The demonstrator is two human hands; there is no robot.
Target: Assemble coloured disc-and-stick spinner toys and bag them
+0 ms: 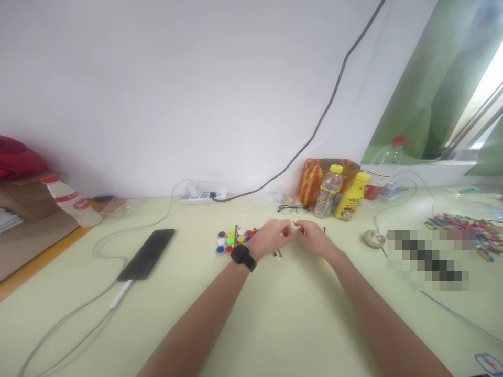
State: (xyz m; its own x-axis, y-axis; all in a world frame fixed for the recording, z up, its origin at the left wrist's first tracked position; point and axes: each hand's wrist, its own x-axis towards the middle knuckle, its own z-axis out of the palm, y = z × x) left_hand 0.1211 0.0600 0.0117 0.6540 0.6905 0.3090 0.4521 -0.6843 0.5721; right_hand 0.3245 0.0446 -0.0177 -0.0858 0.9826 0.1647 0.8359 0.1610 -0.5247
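My left hand (271, 238), with a black watch (243, 256) on its wrist, is closed, and a bit of red shows between its fingers. Close beside it, my right hand (314, 238) pinches a thin red piece (296, 224) whose tip points toward the left hand. The exact kind of these red pieces is too small to make out. Left of the hands lie several round coloured discs (220, 242) in rows, with a thin green stick (236, 231) across them. Small red, white and green pieces (279, 255) lie on the table under the hands, partly hidden.
Behind the hands are eyeglasses (293, 209), a clear bottle (328, 191) and a yellow bottle (352, 198). A phone (147, 255) on a charging cable lies left. A round object (374, 239) and a colourful pile (471, 230) are at right. A power strip (202, 195) sits by the wall.
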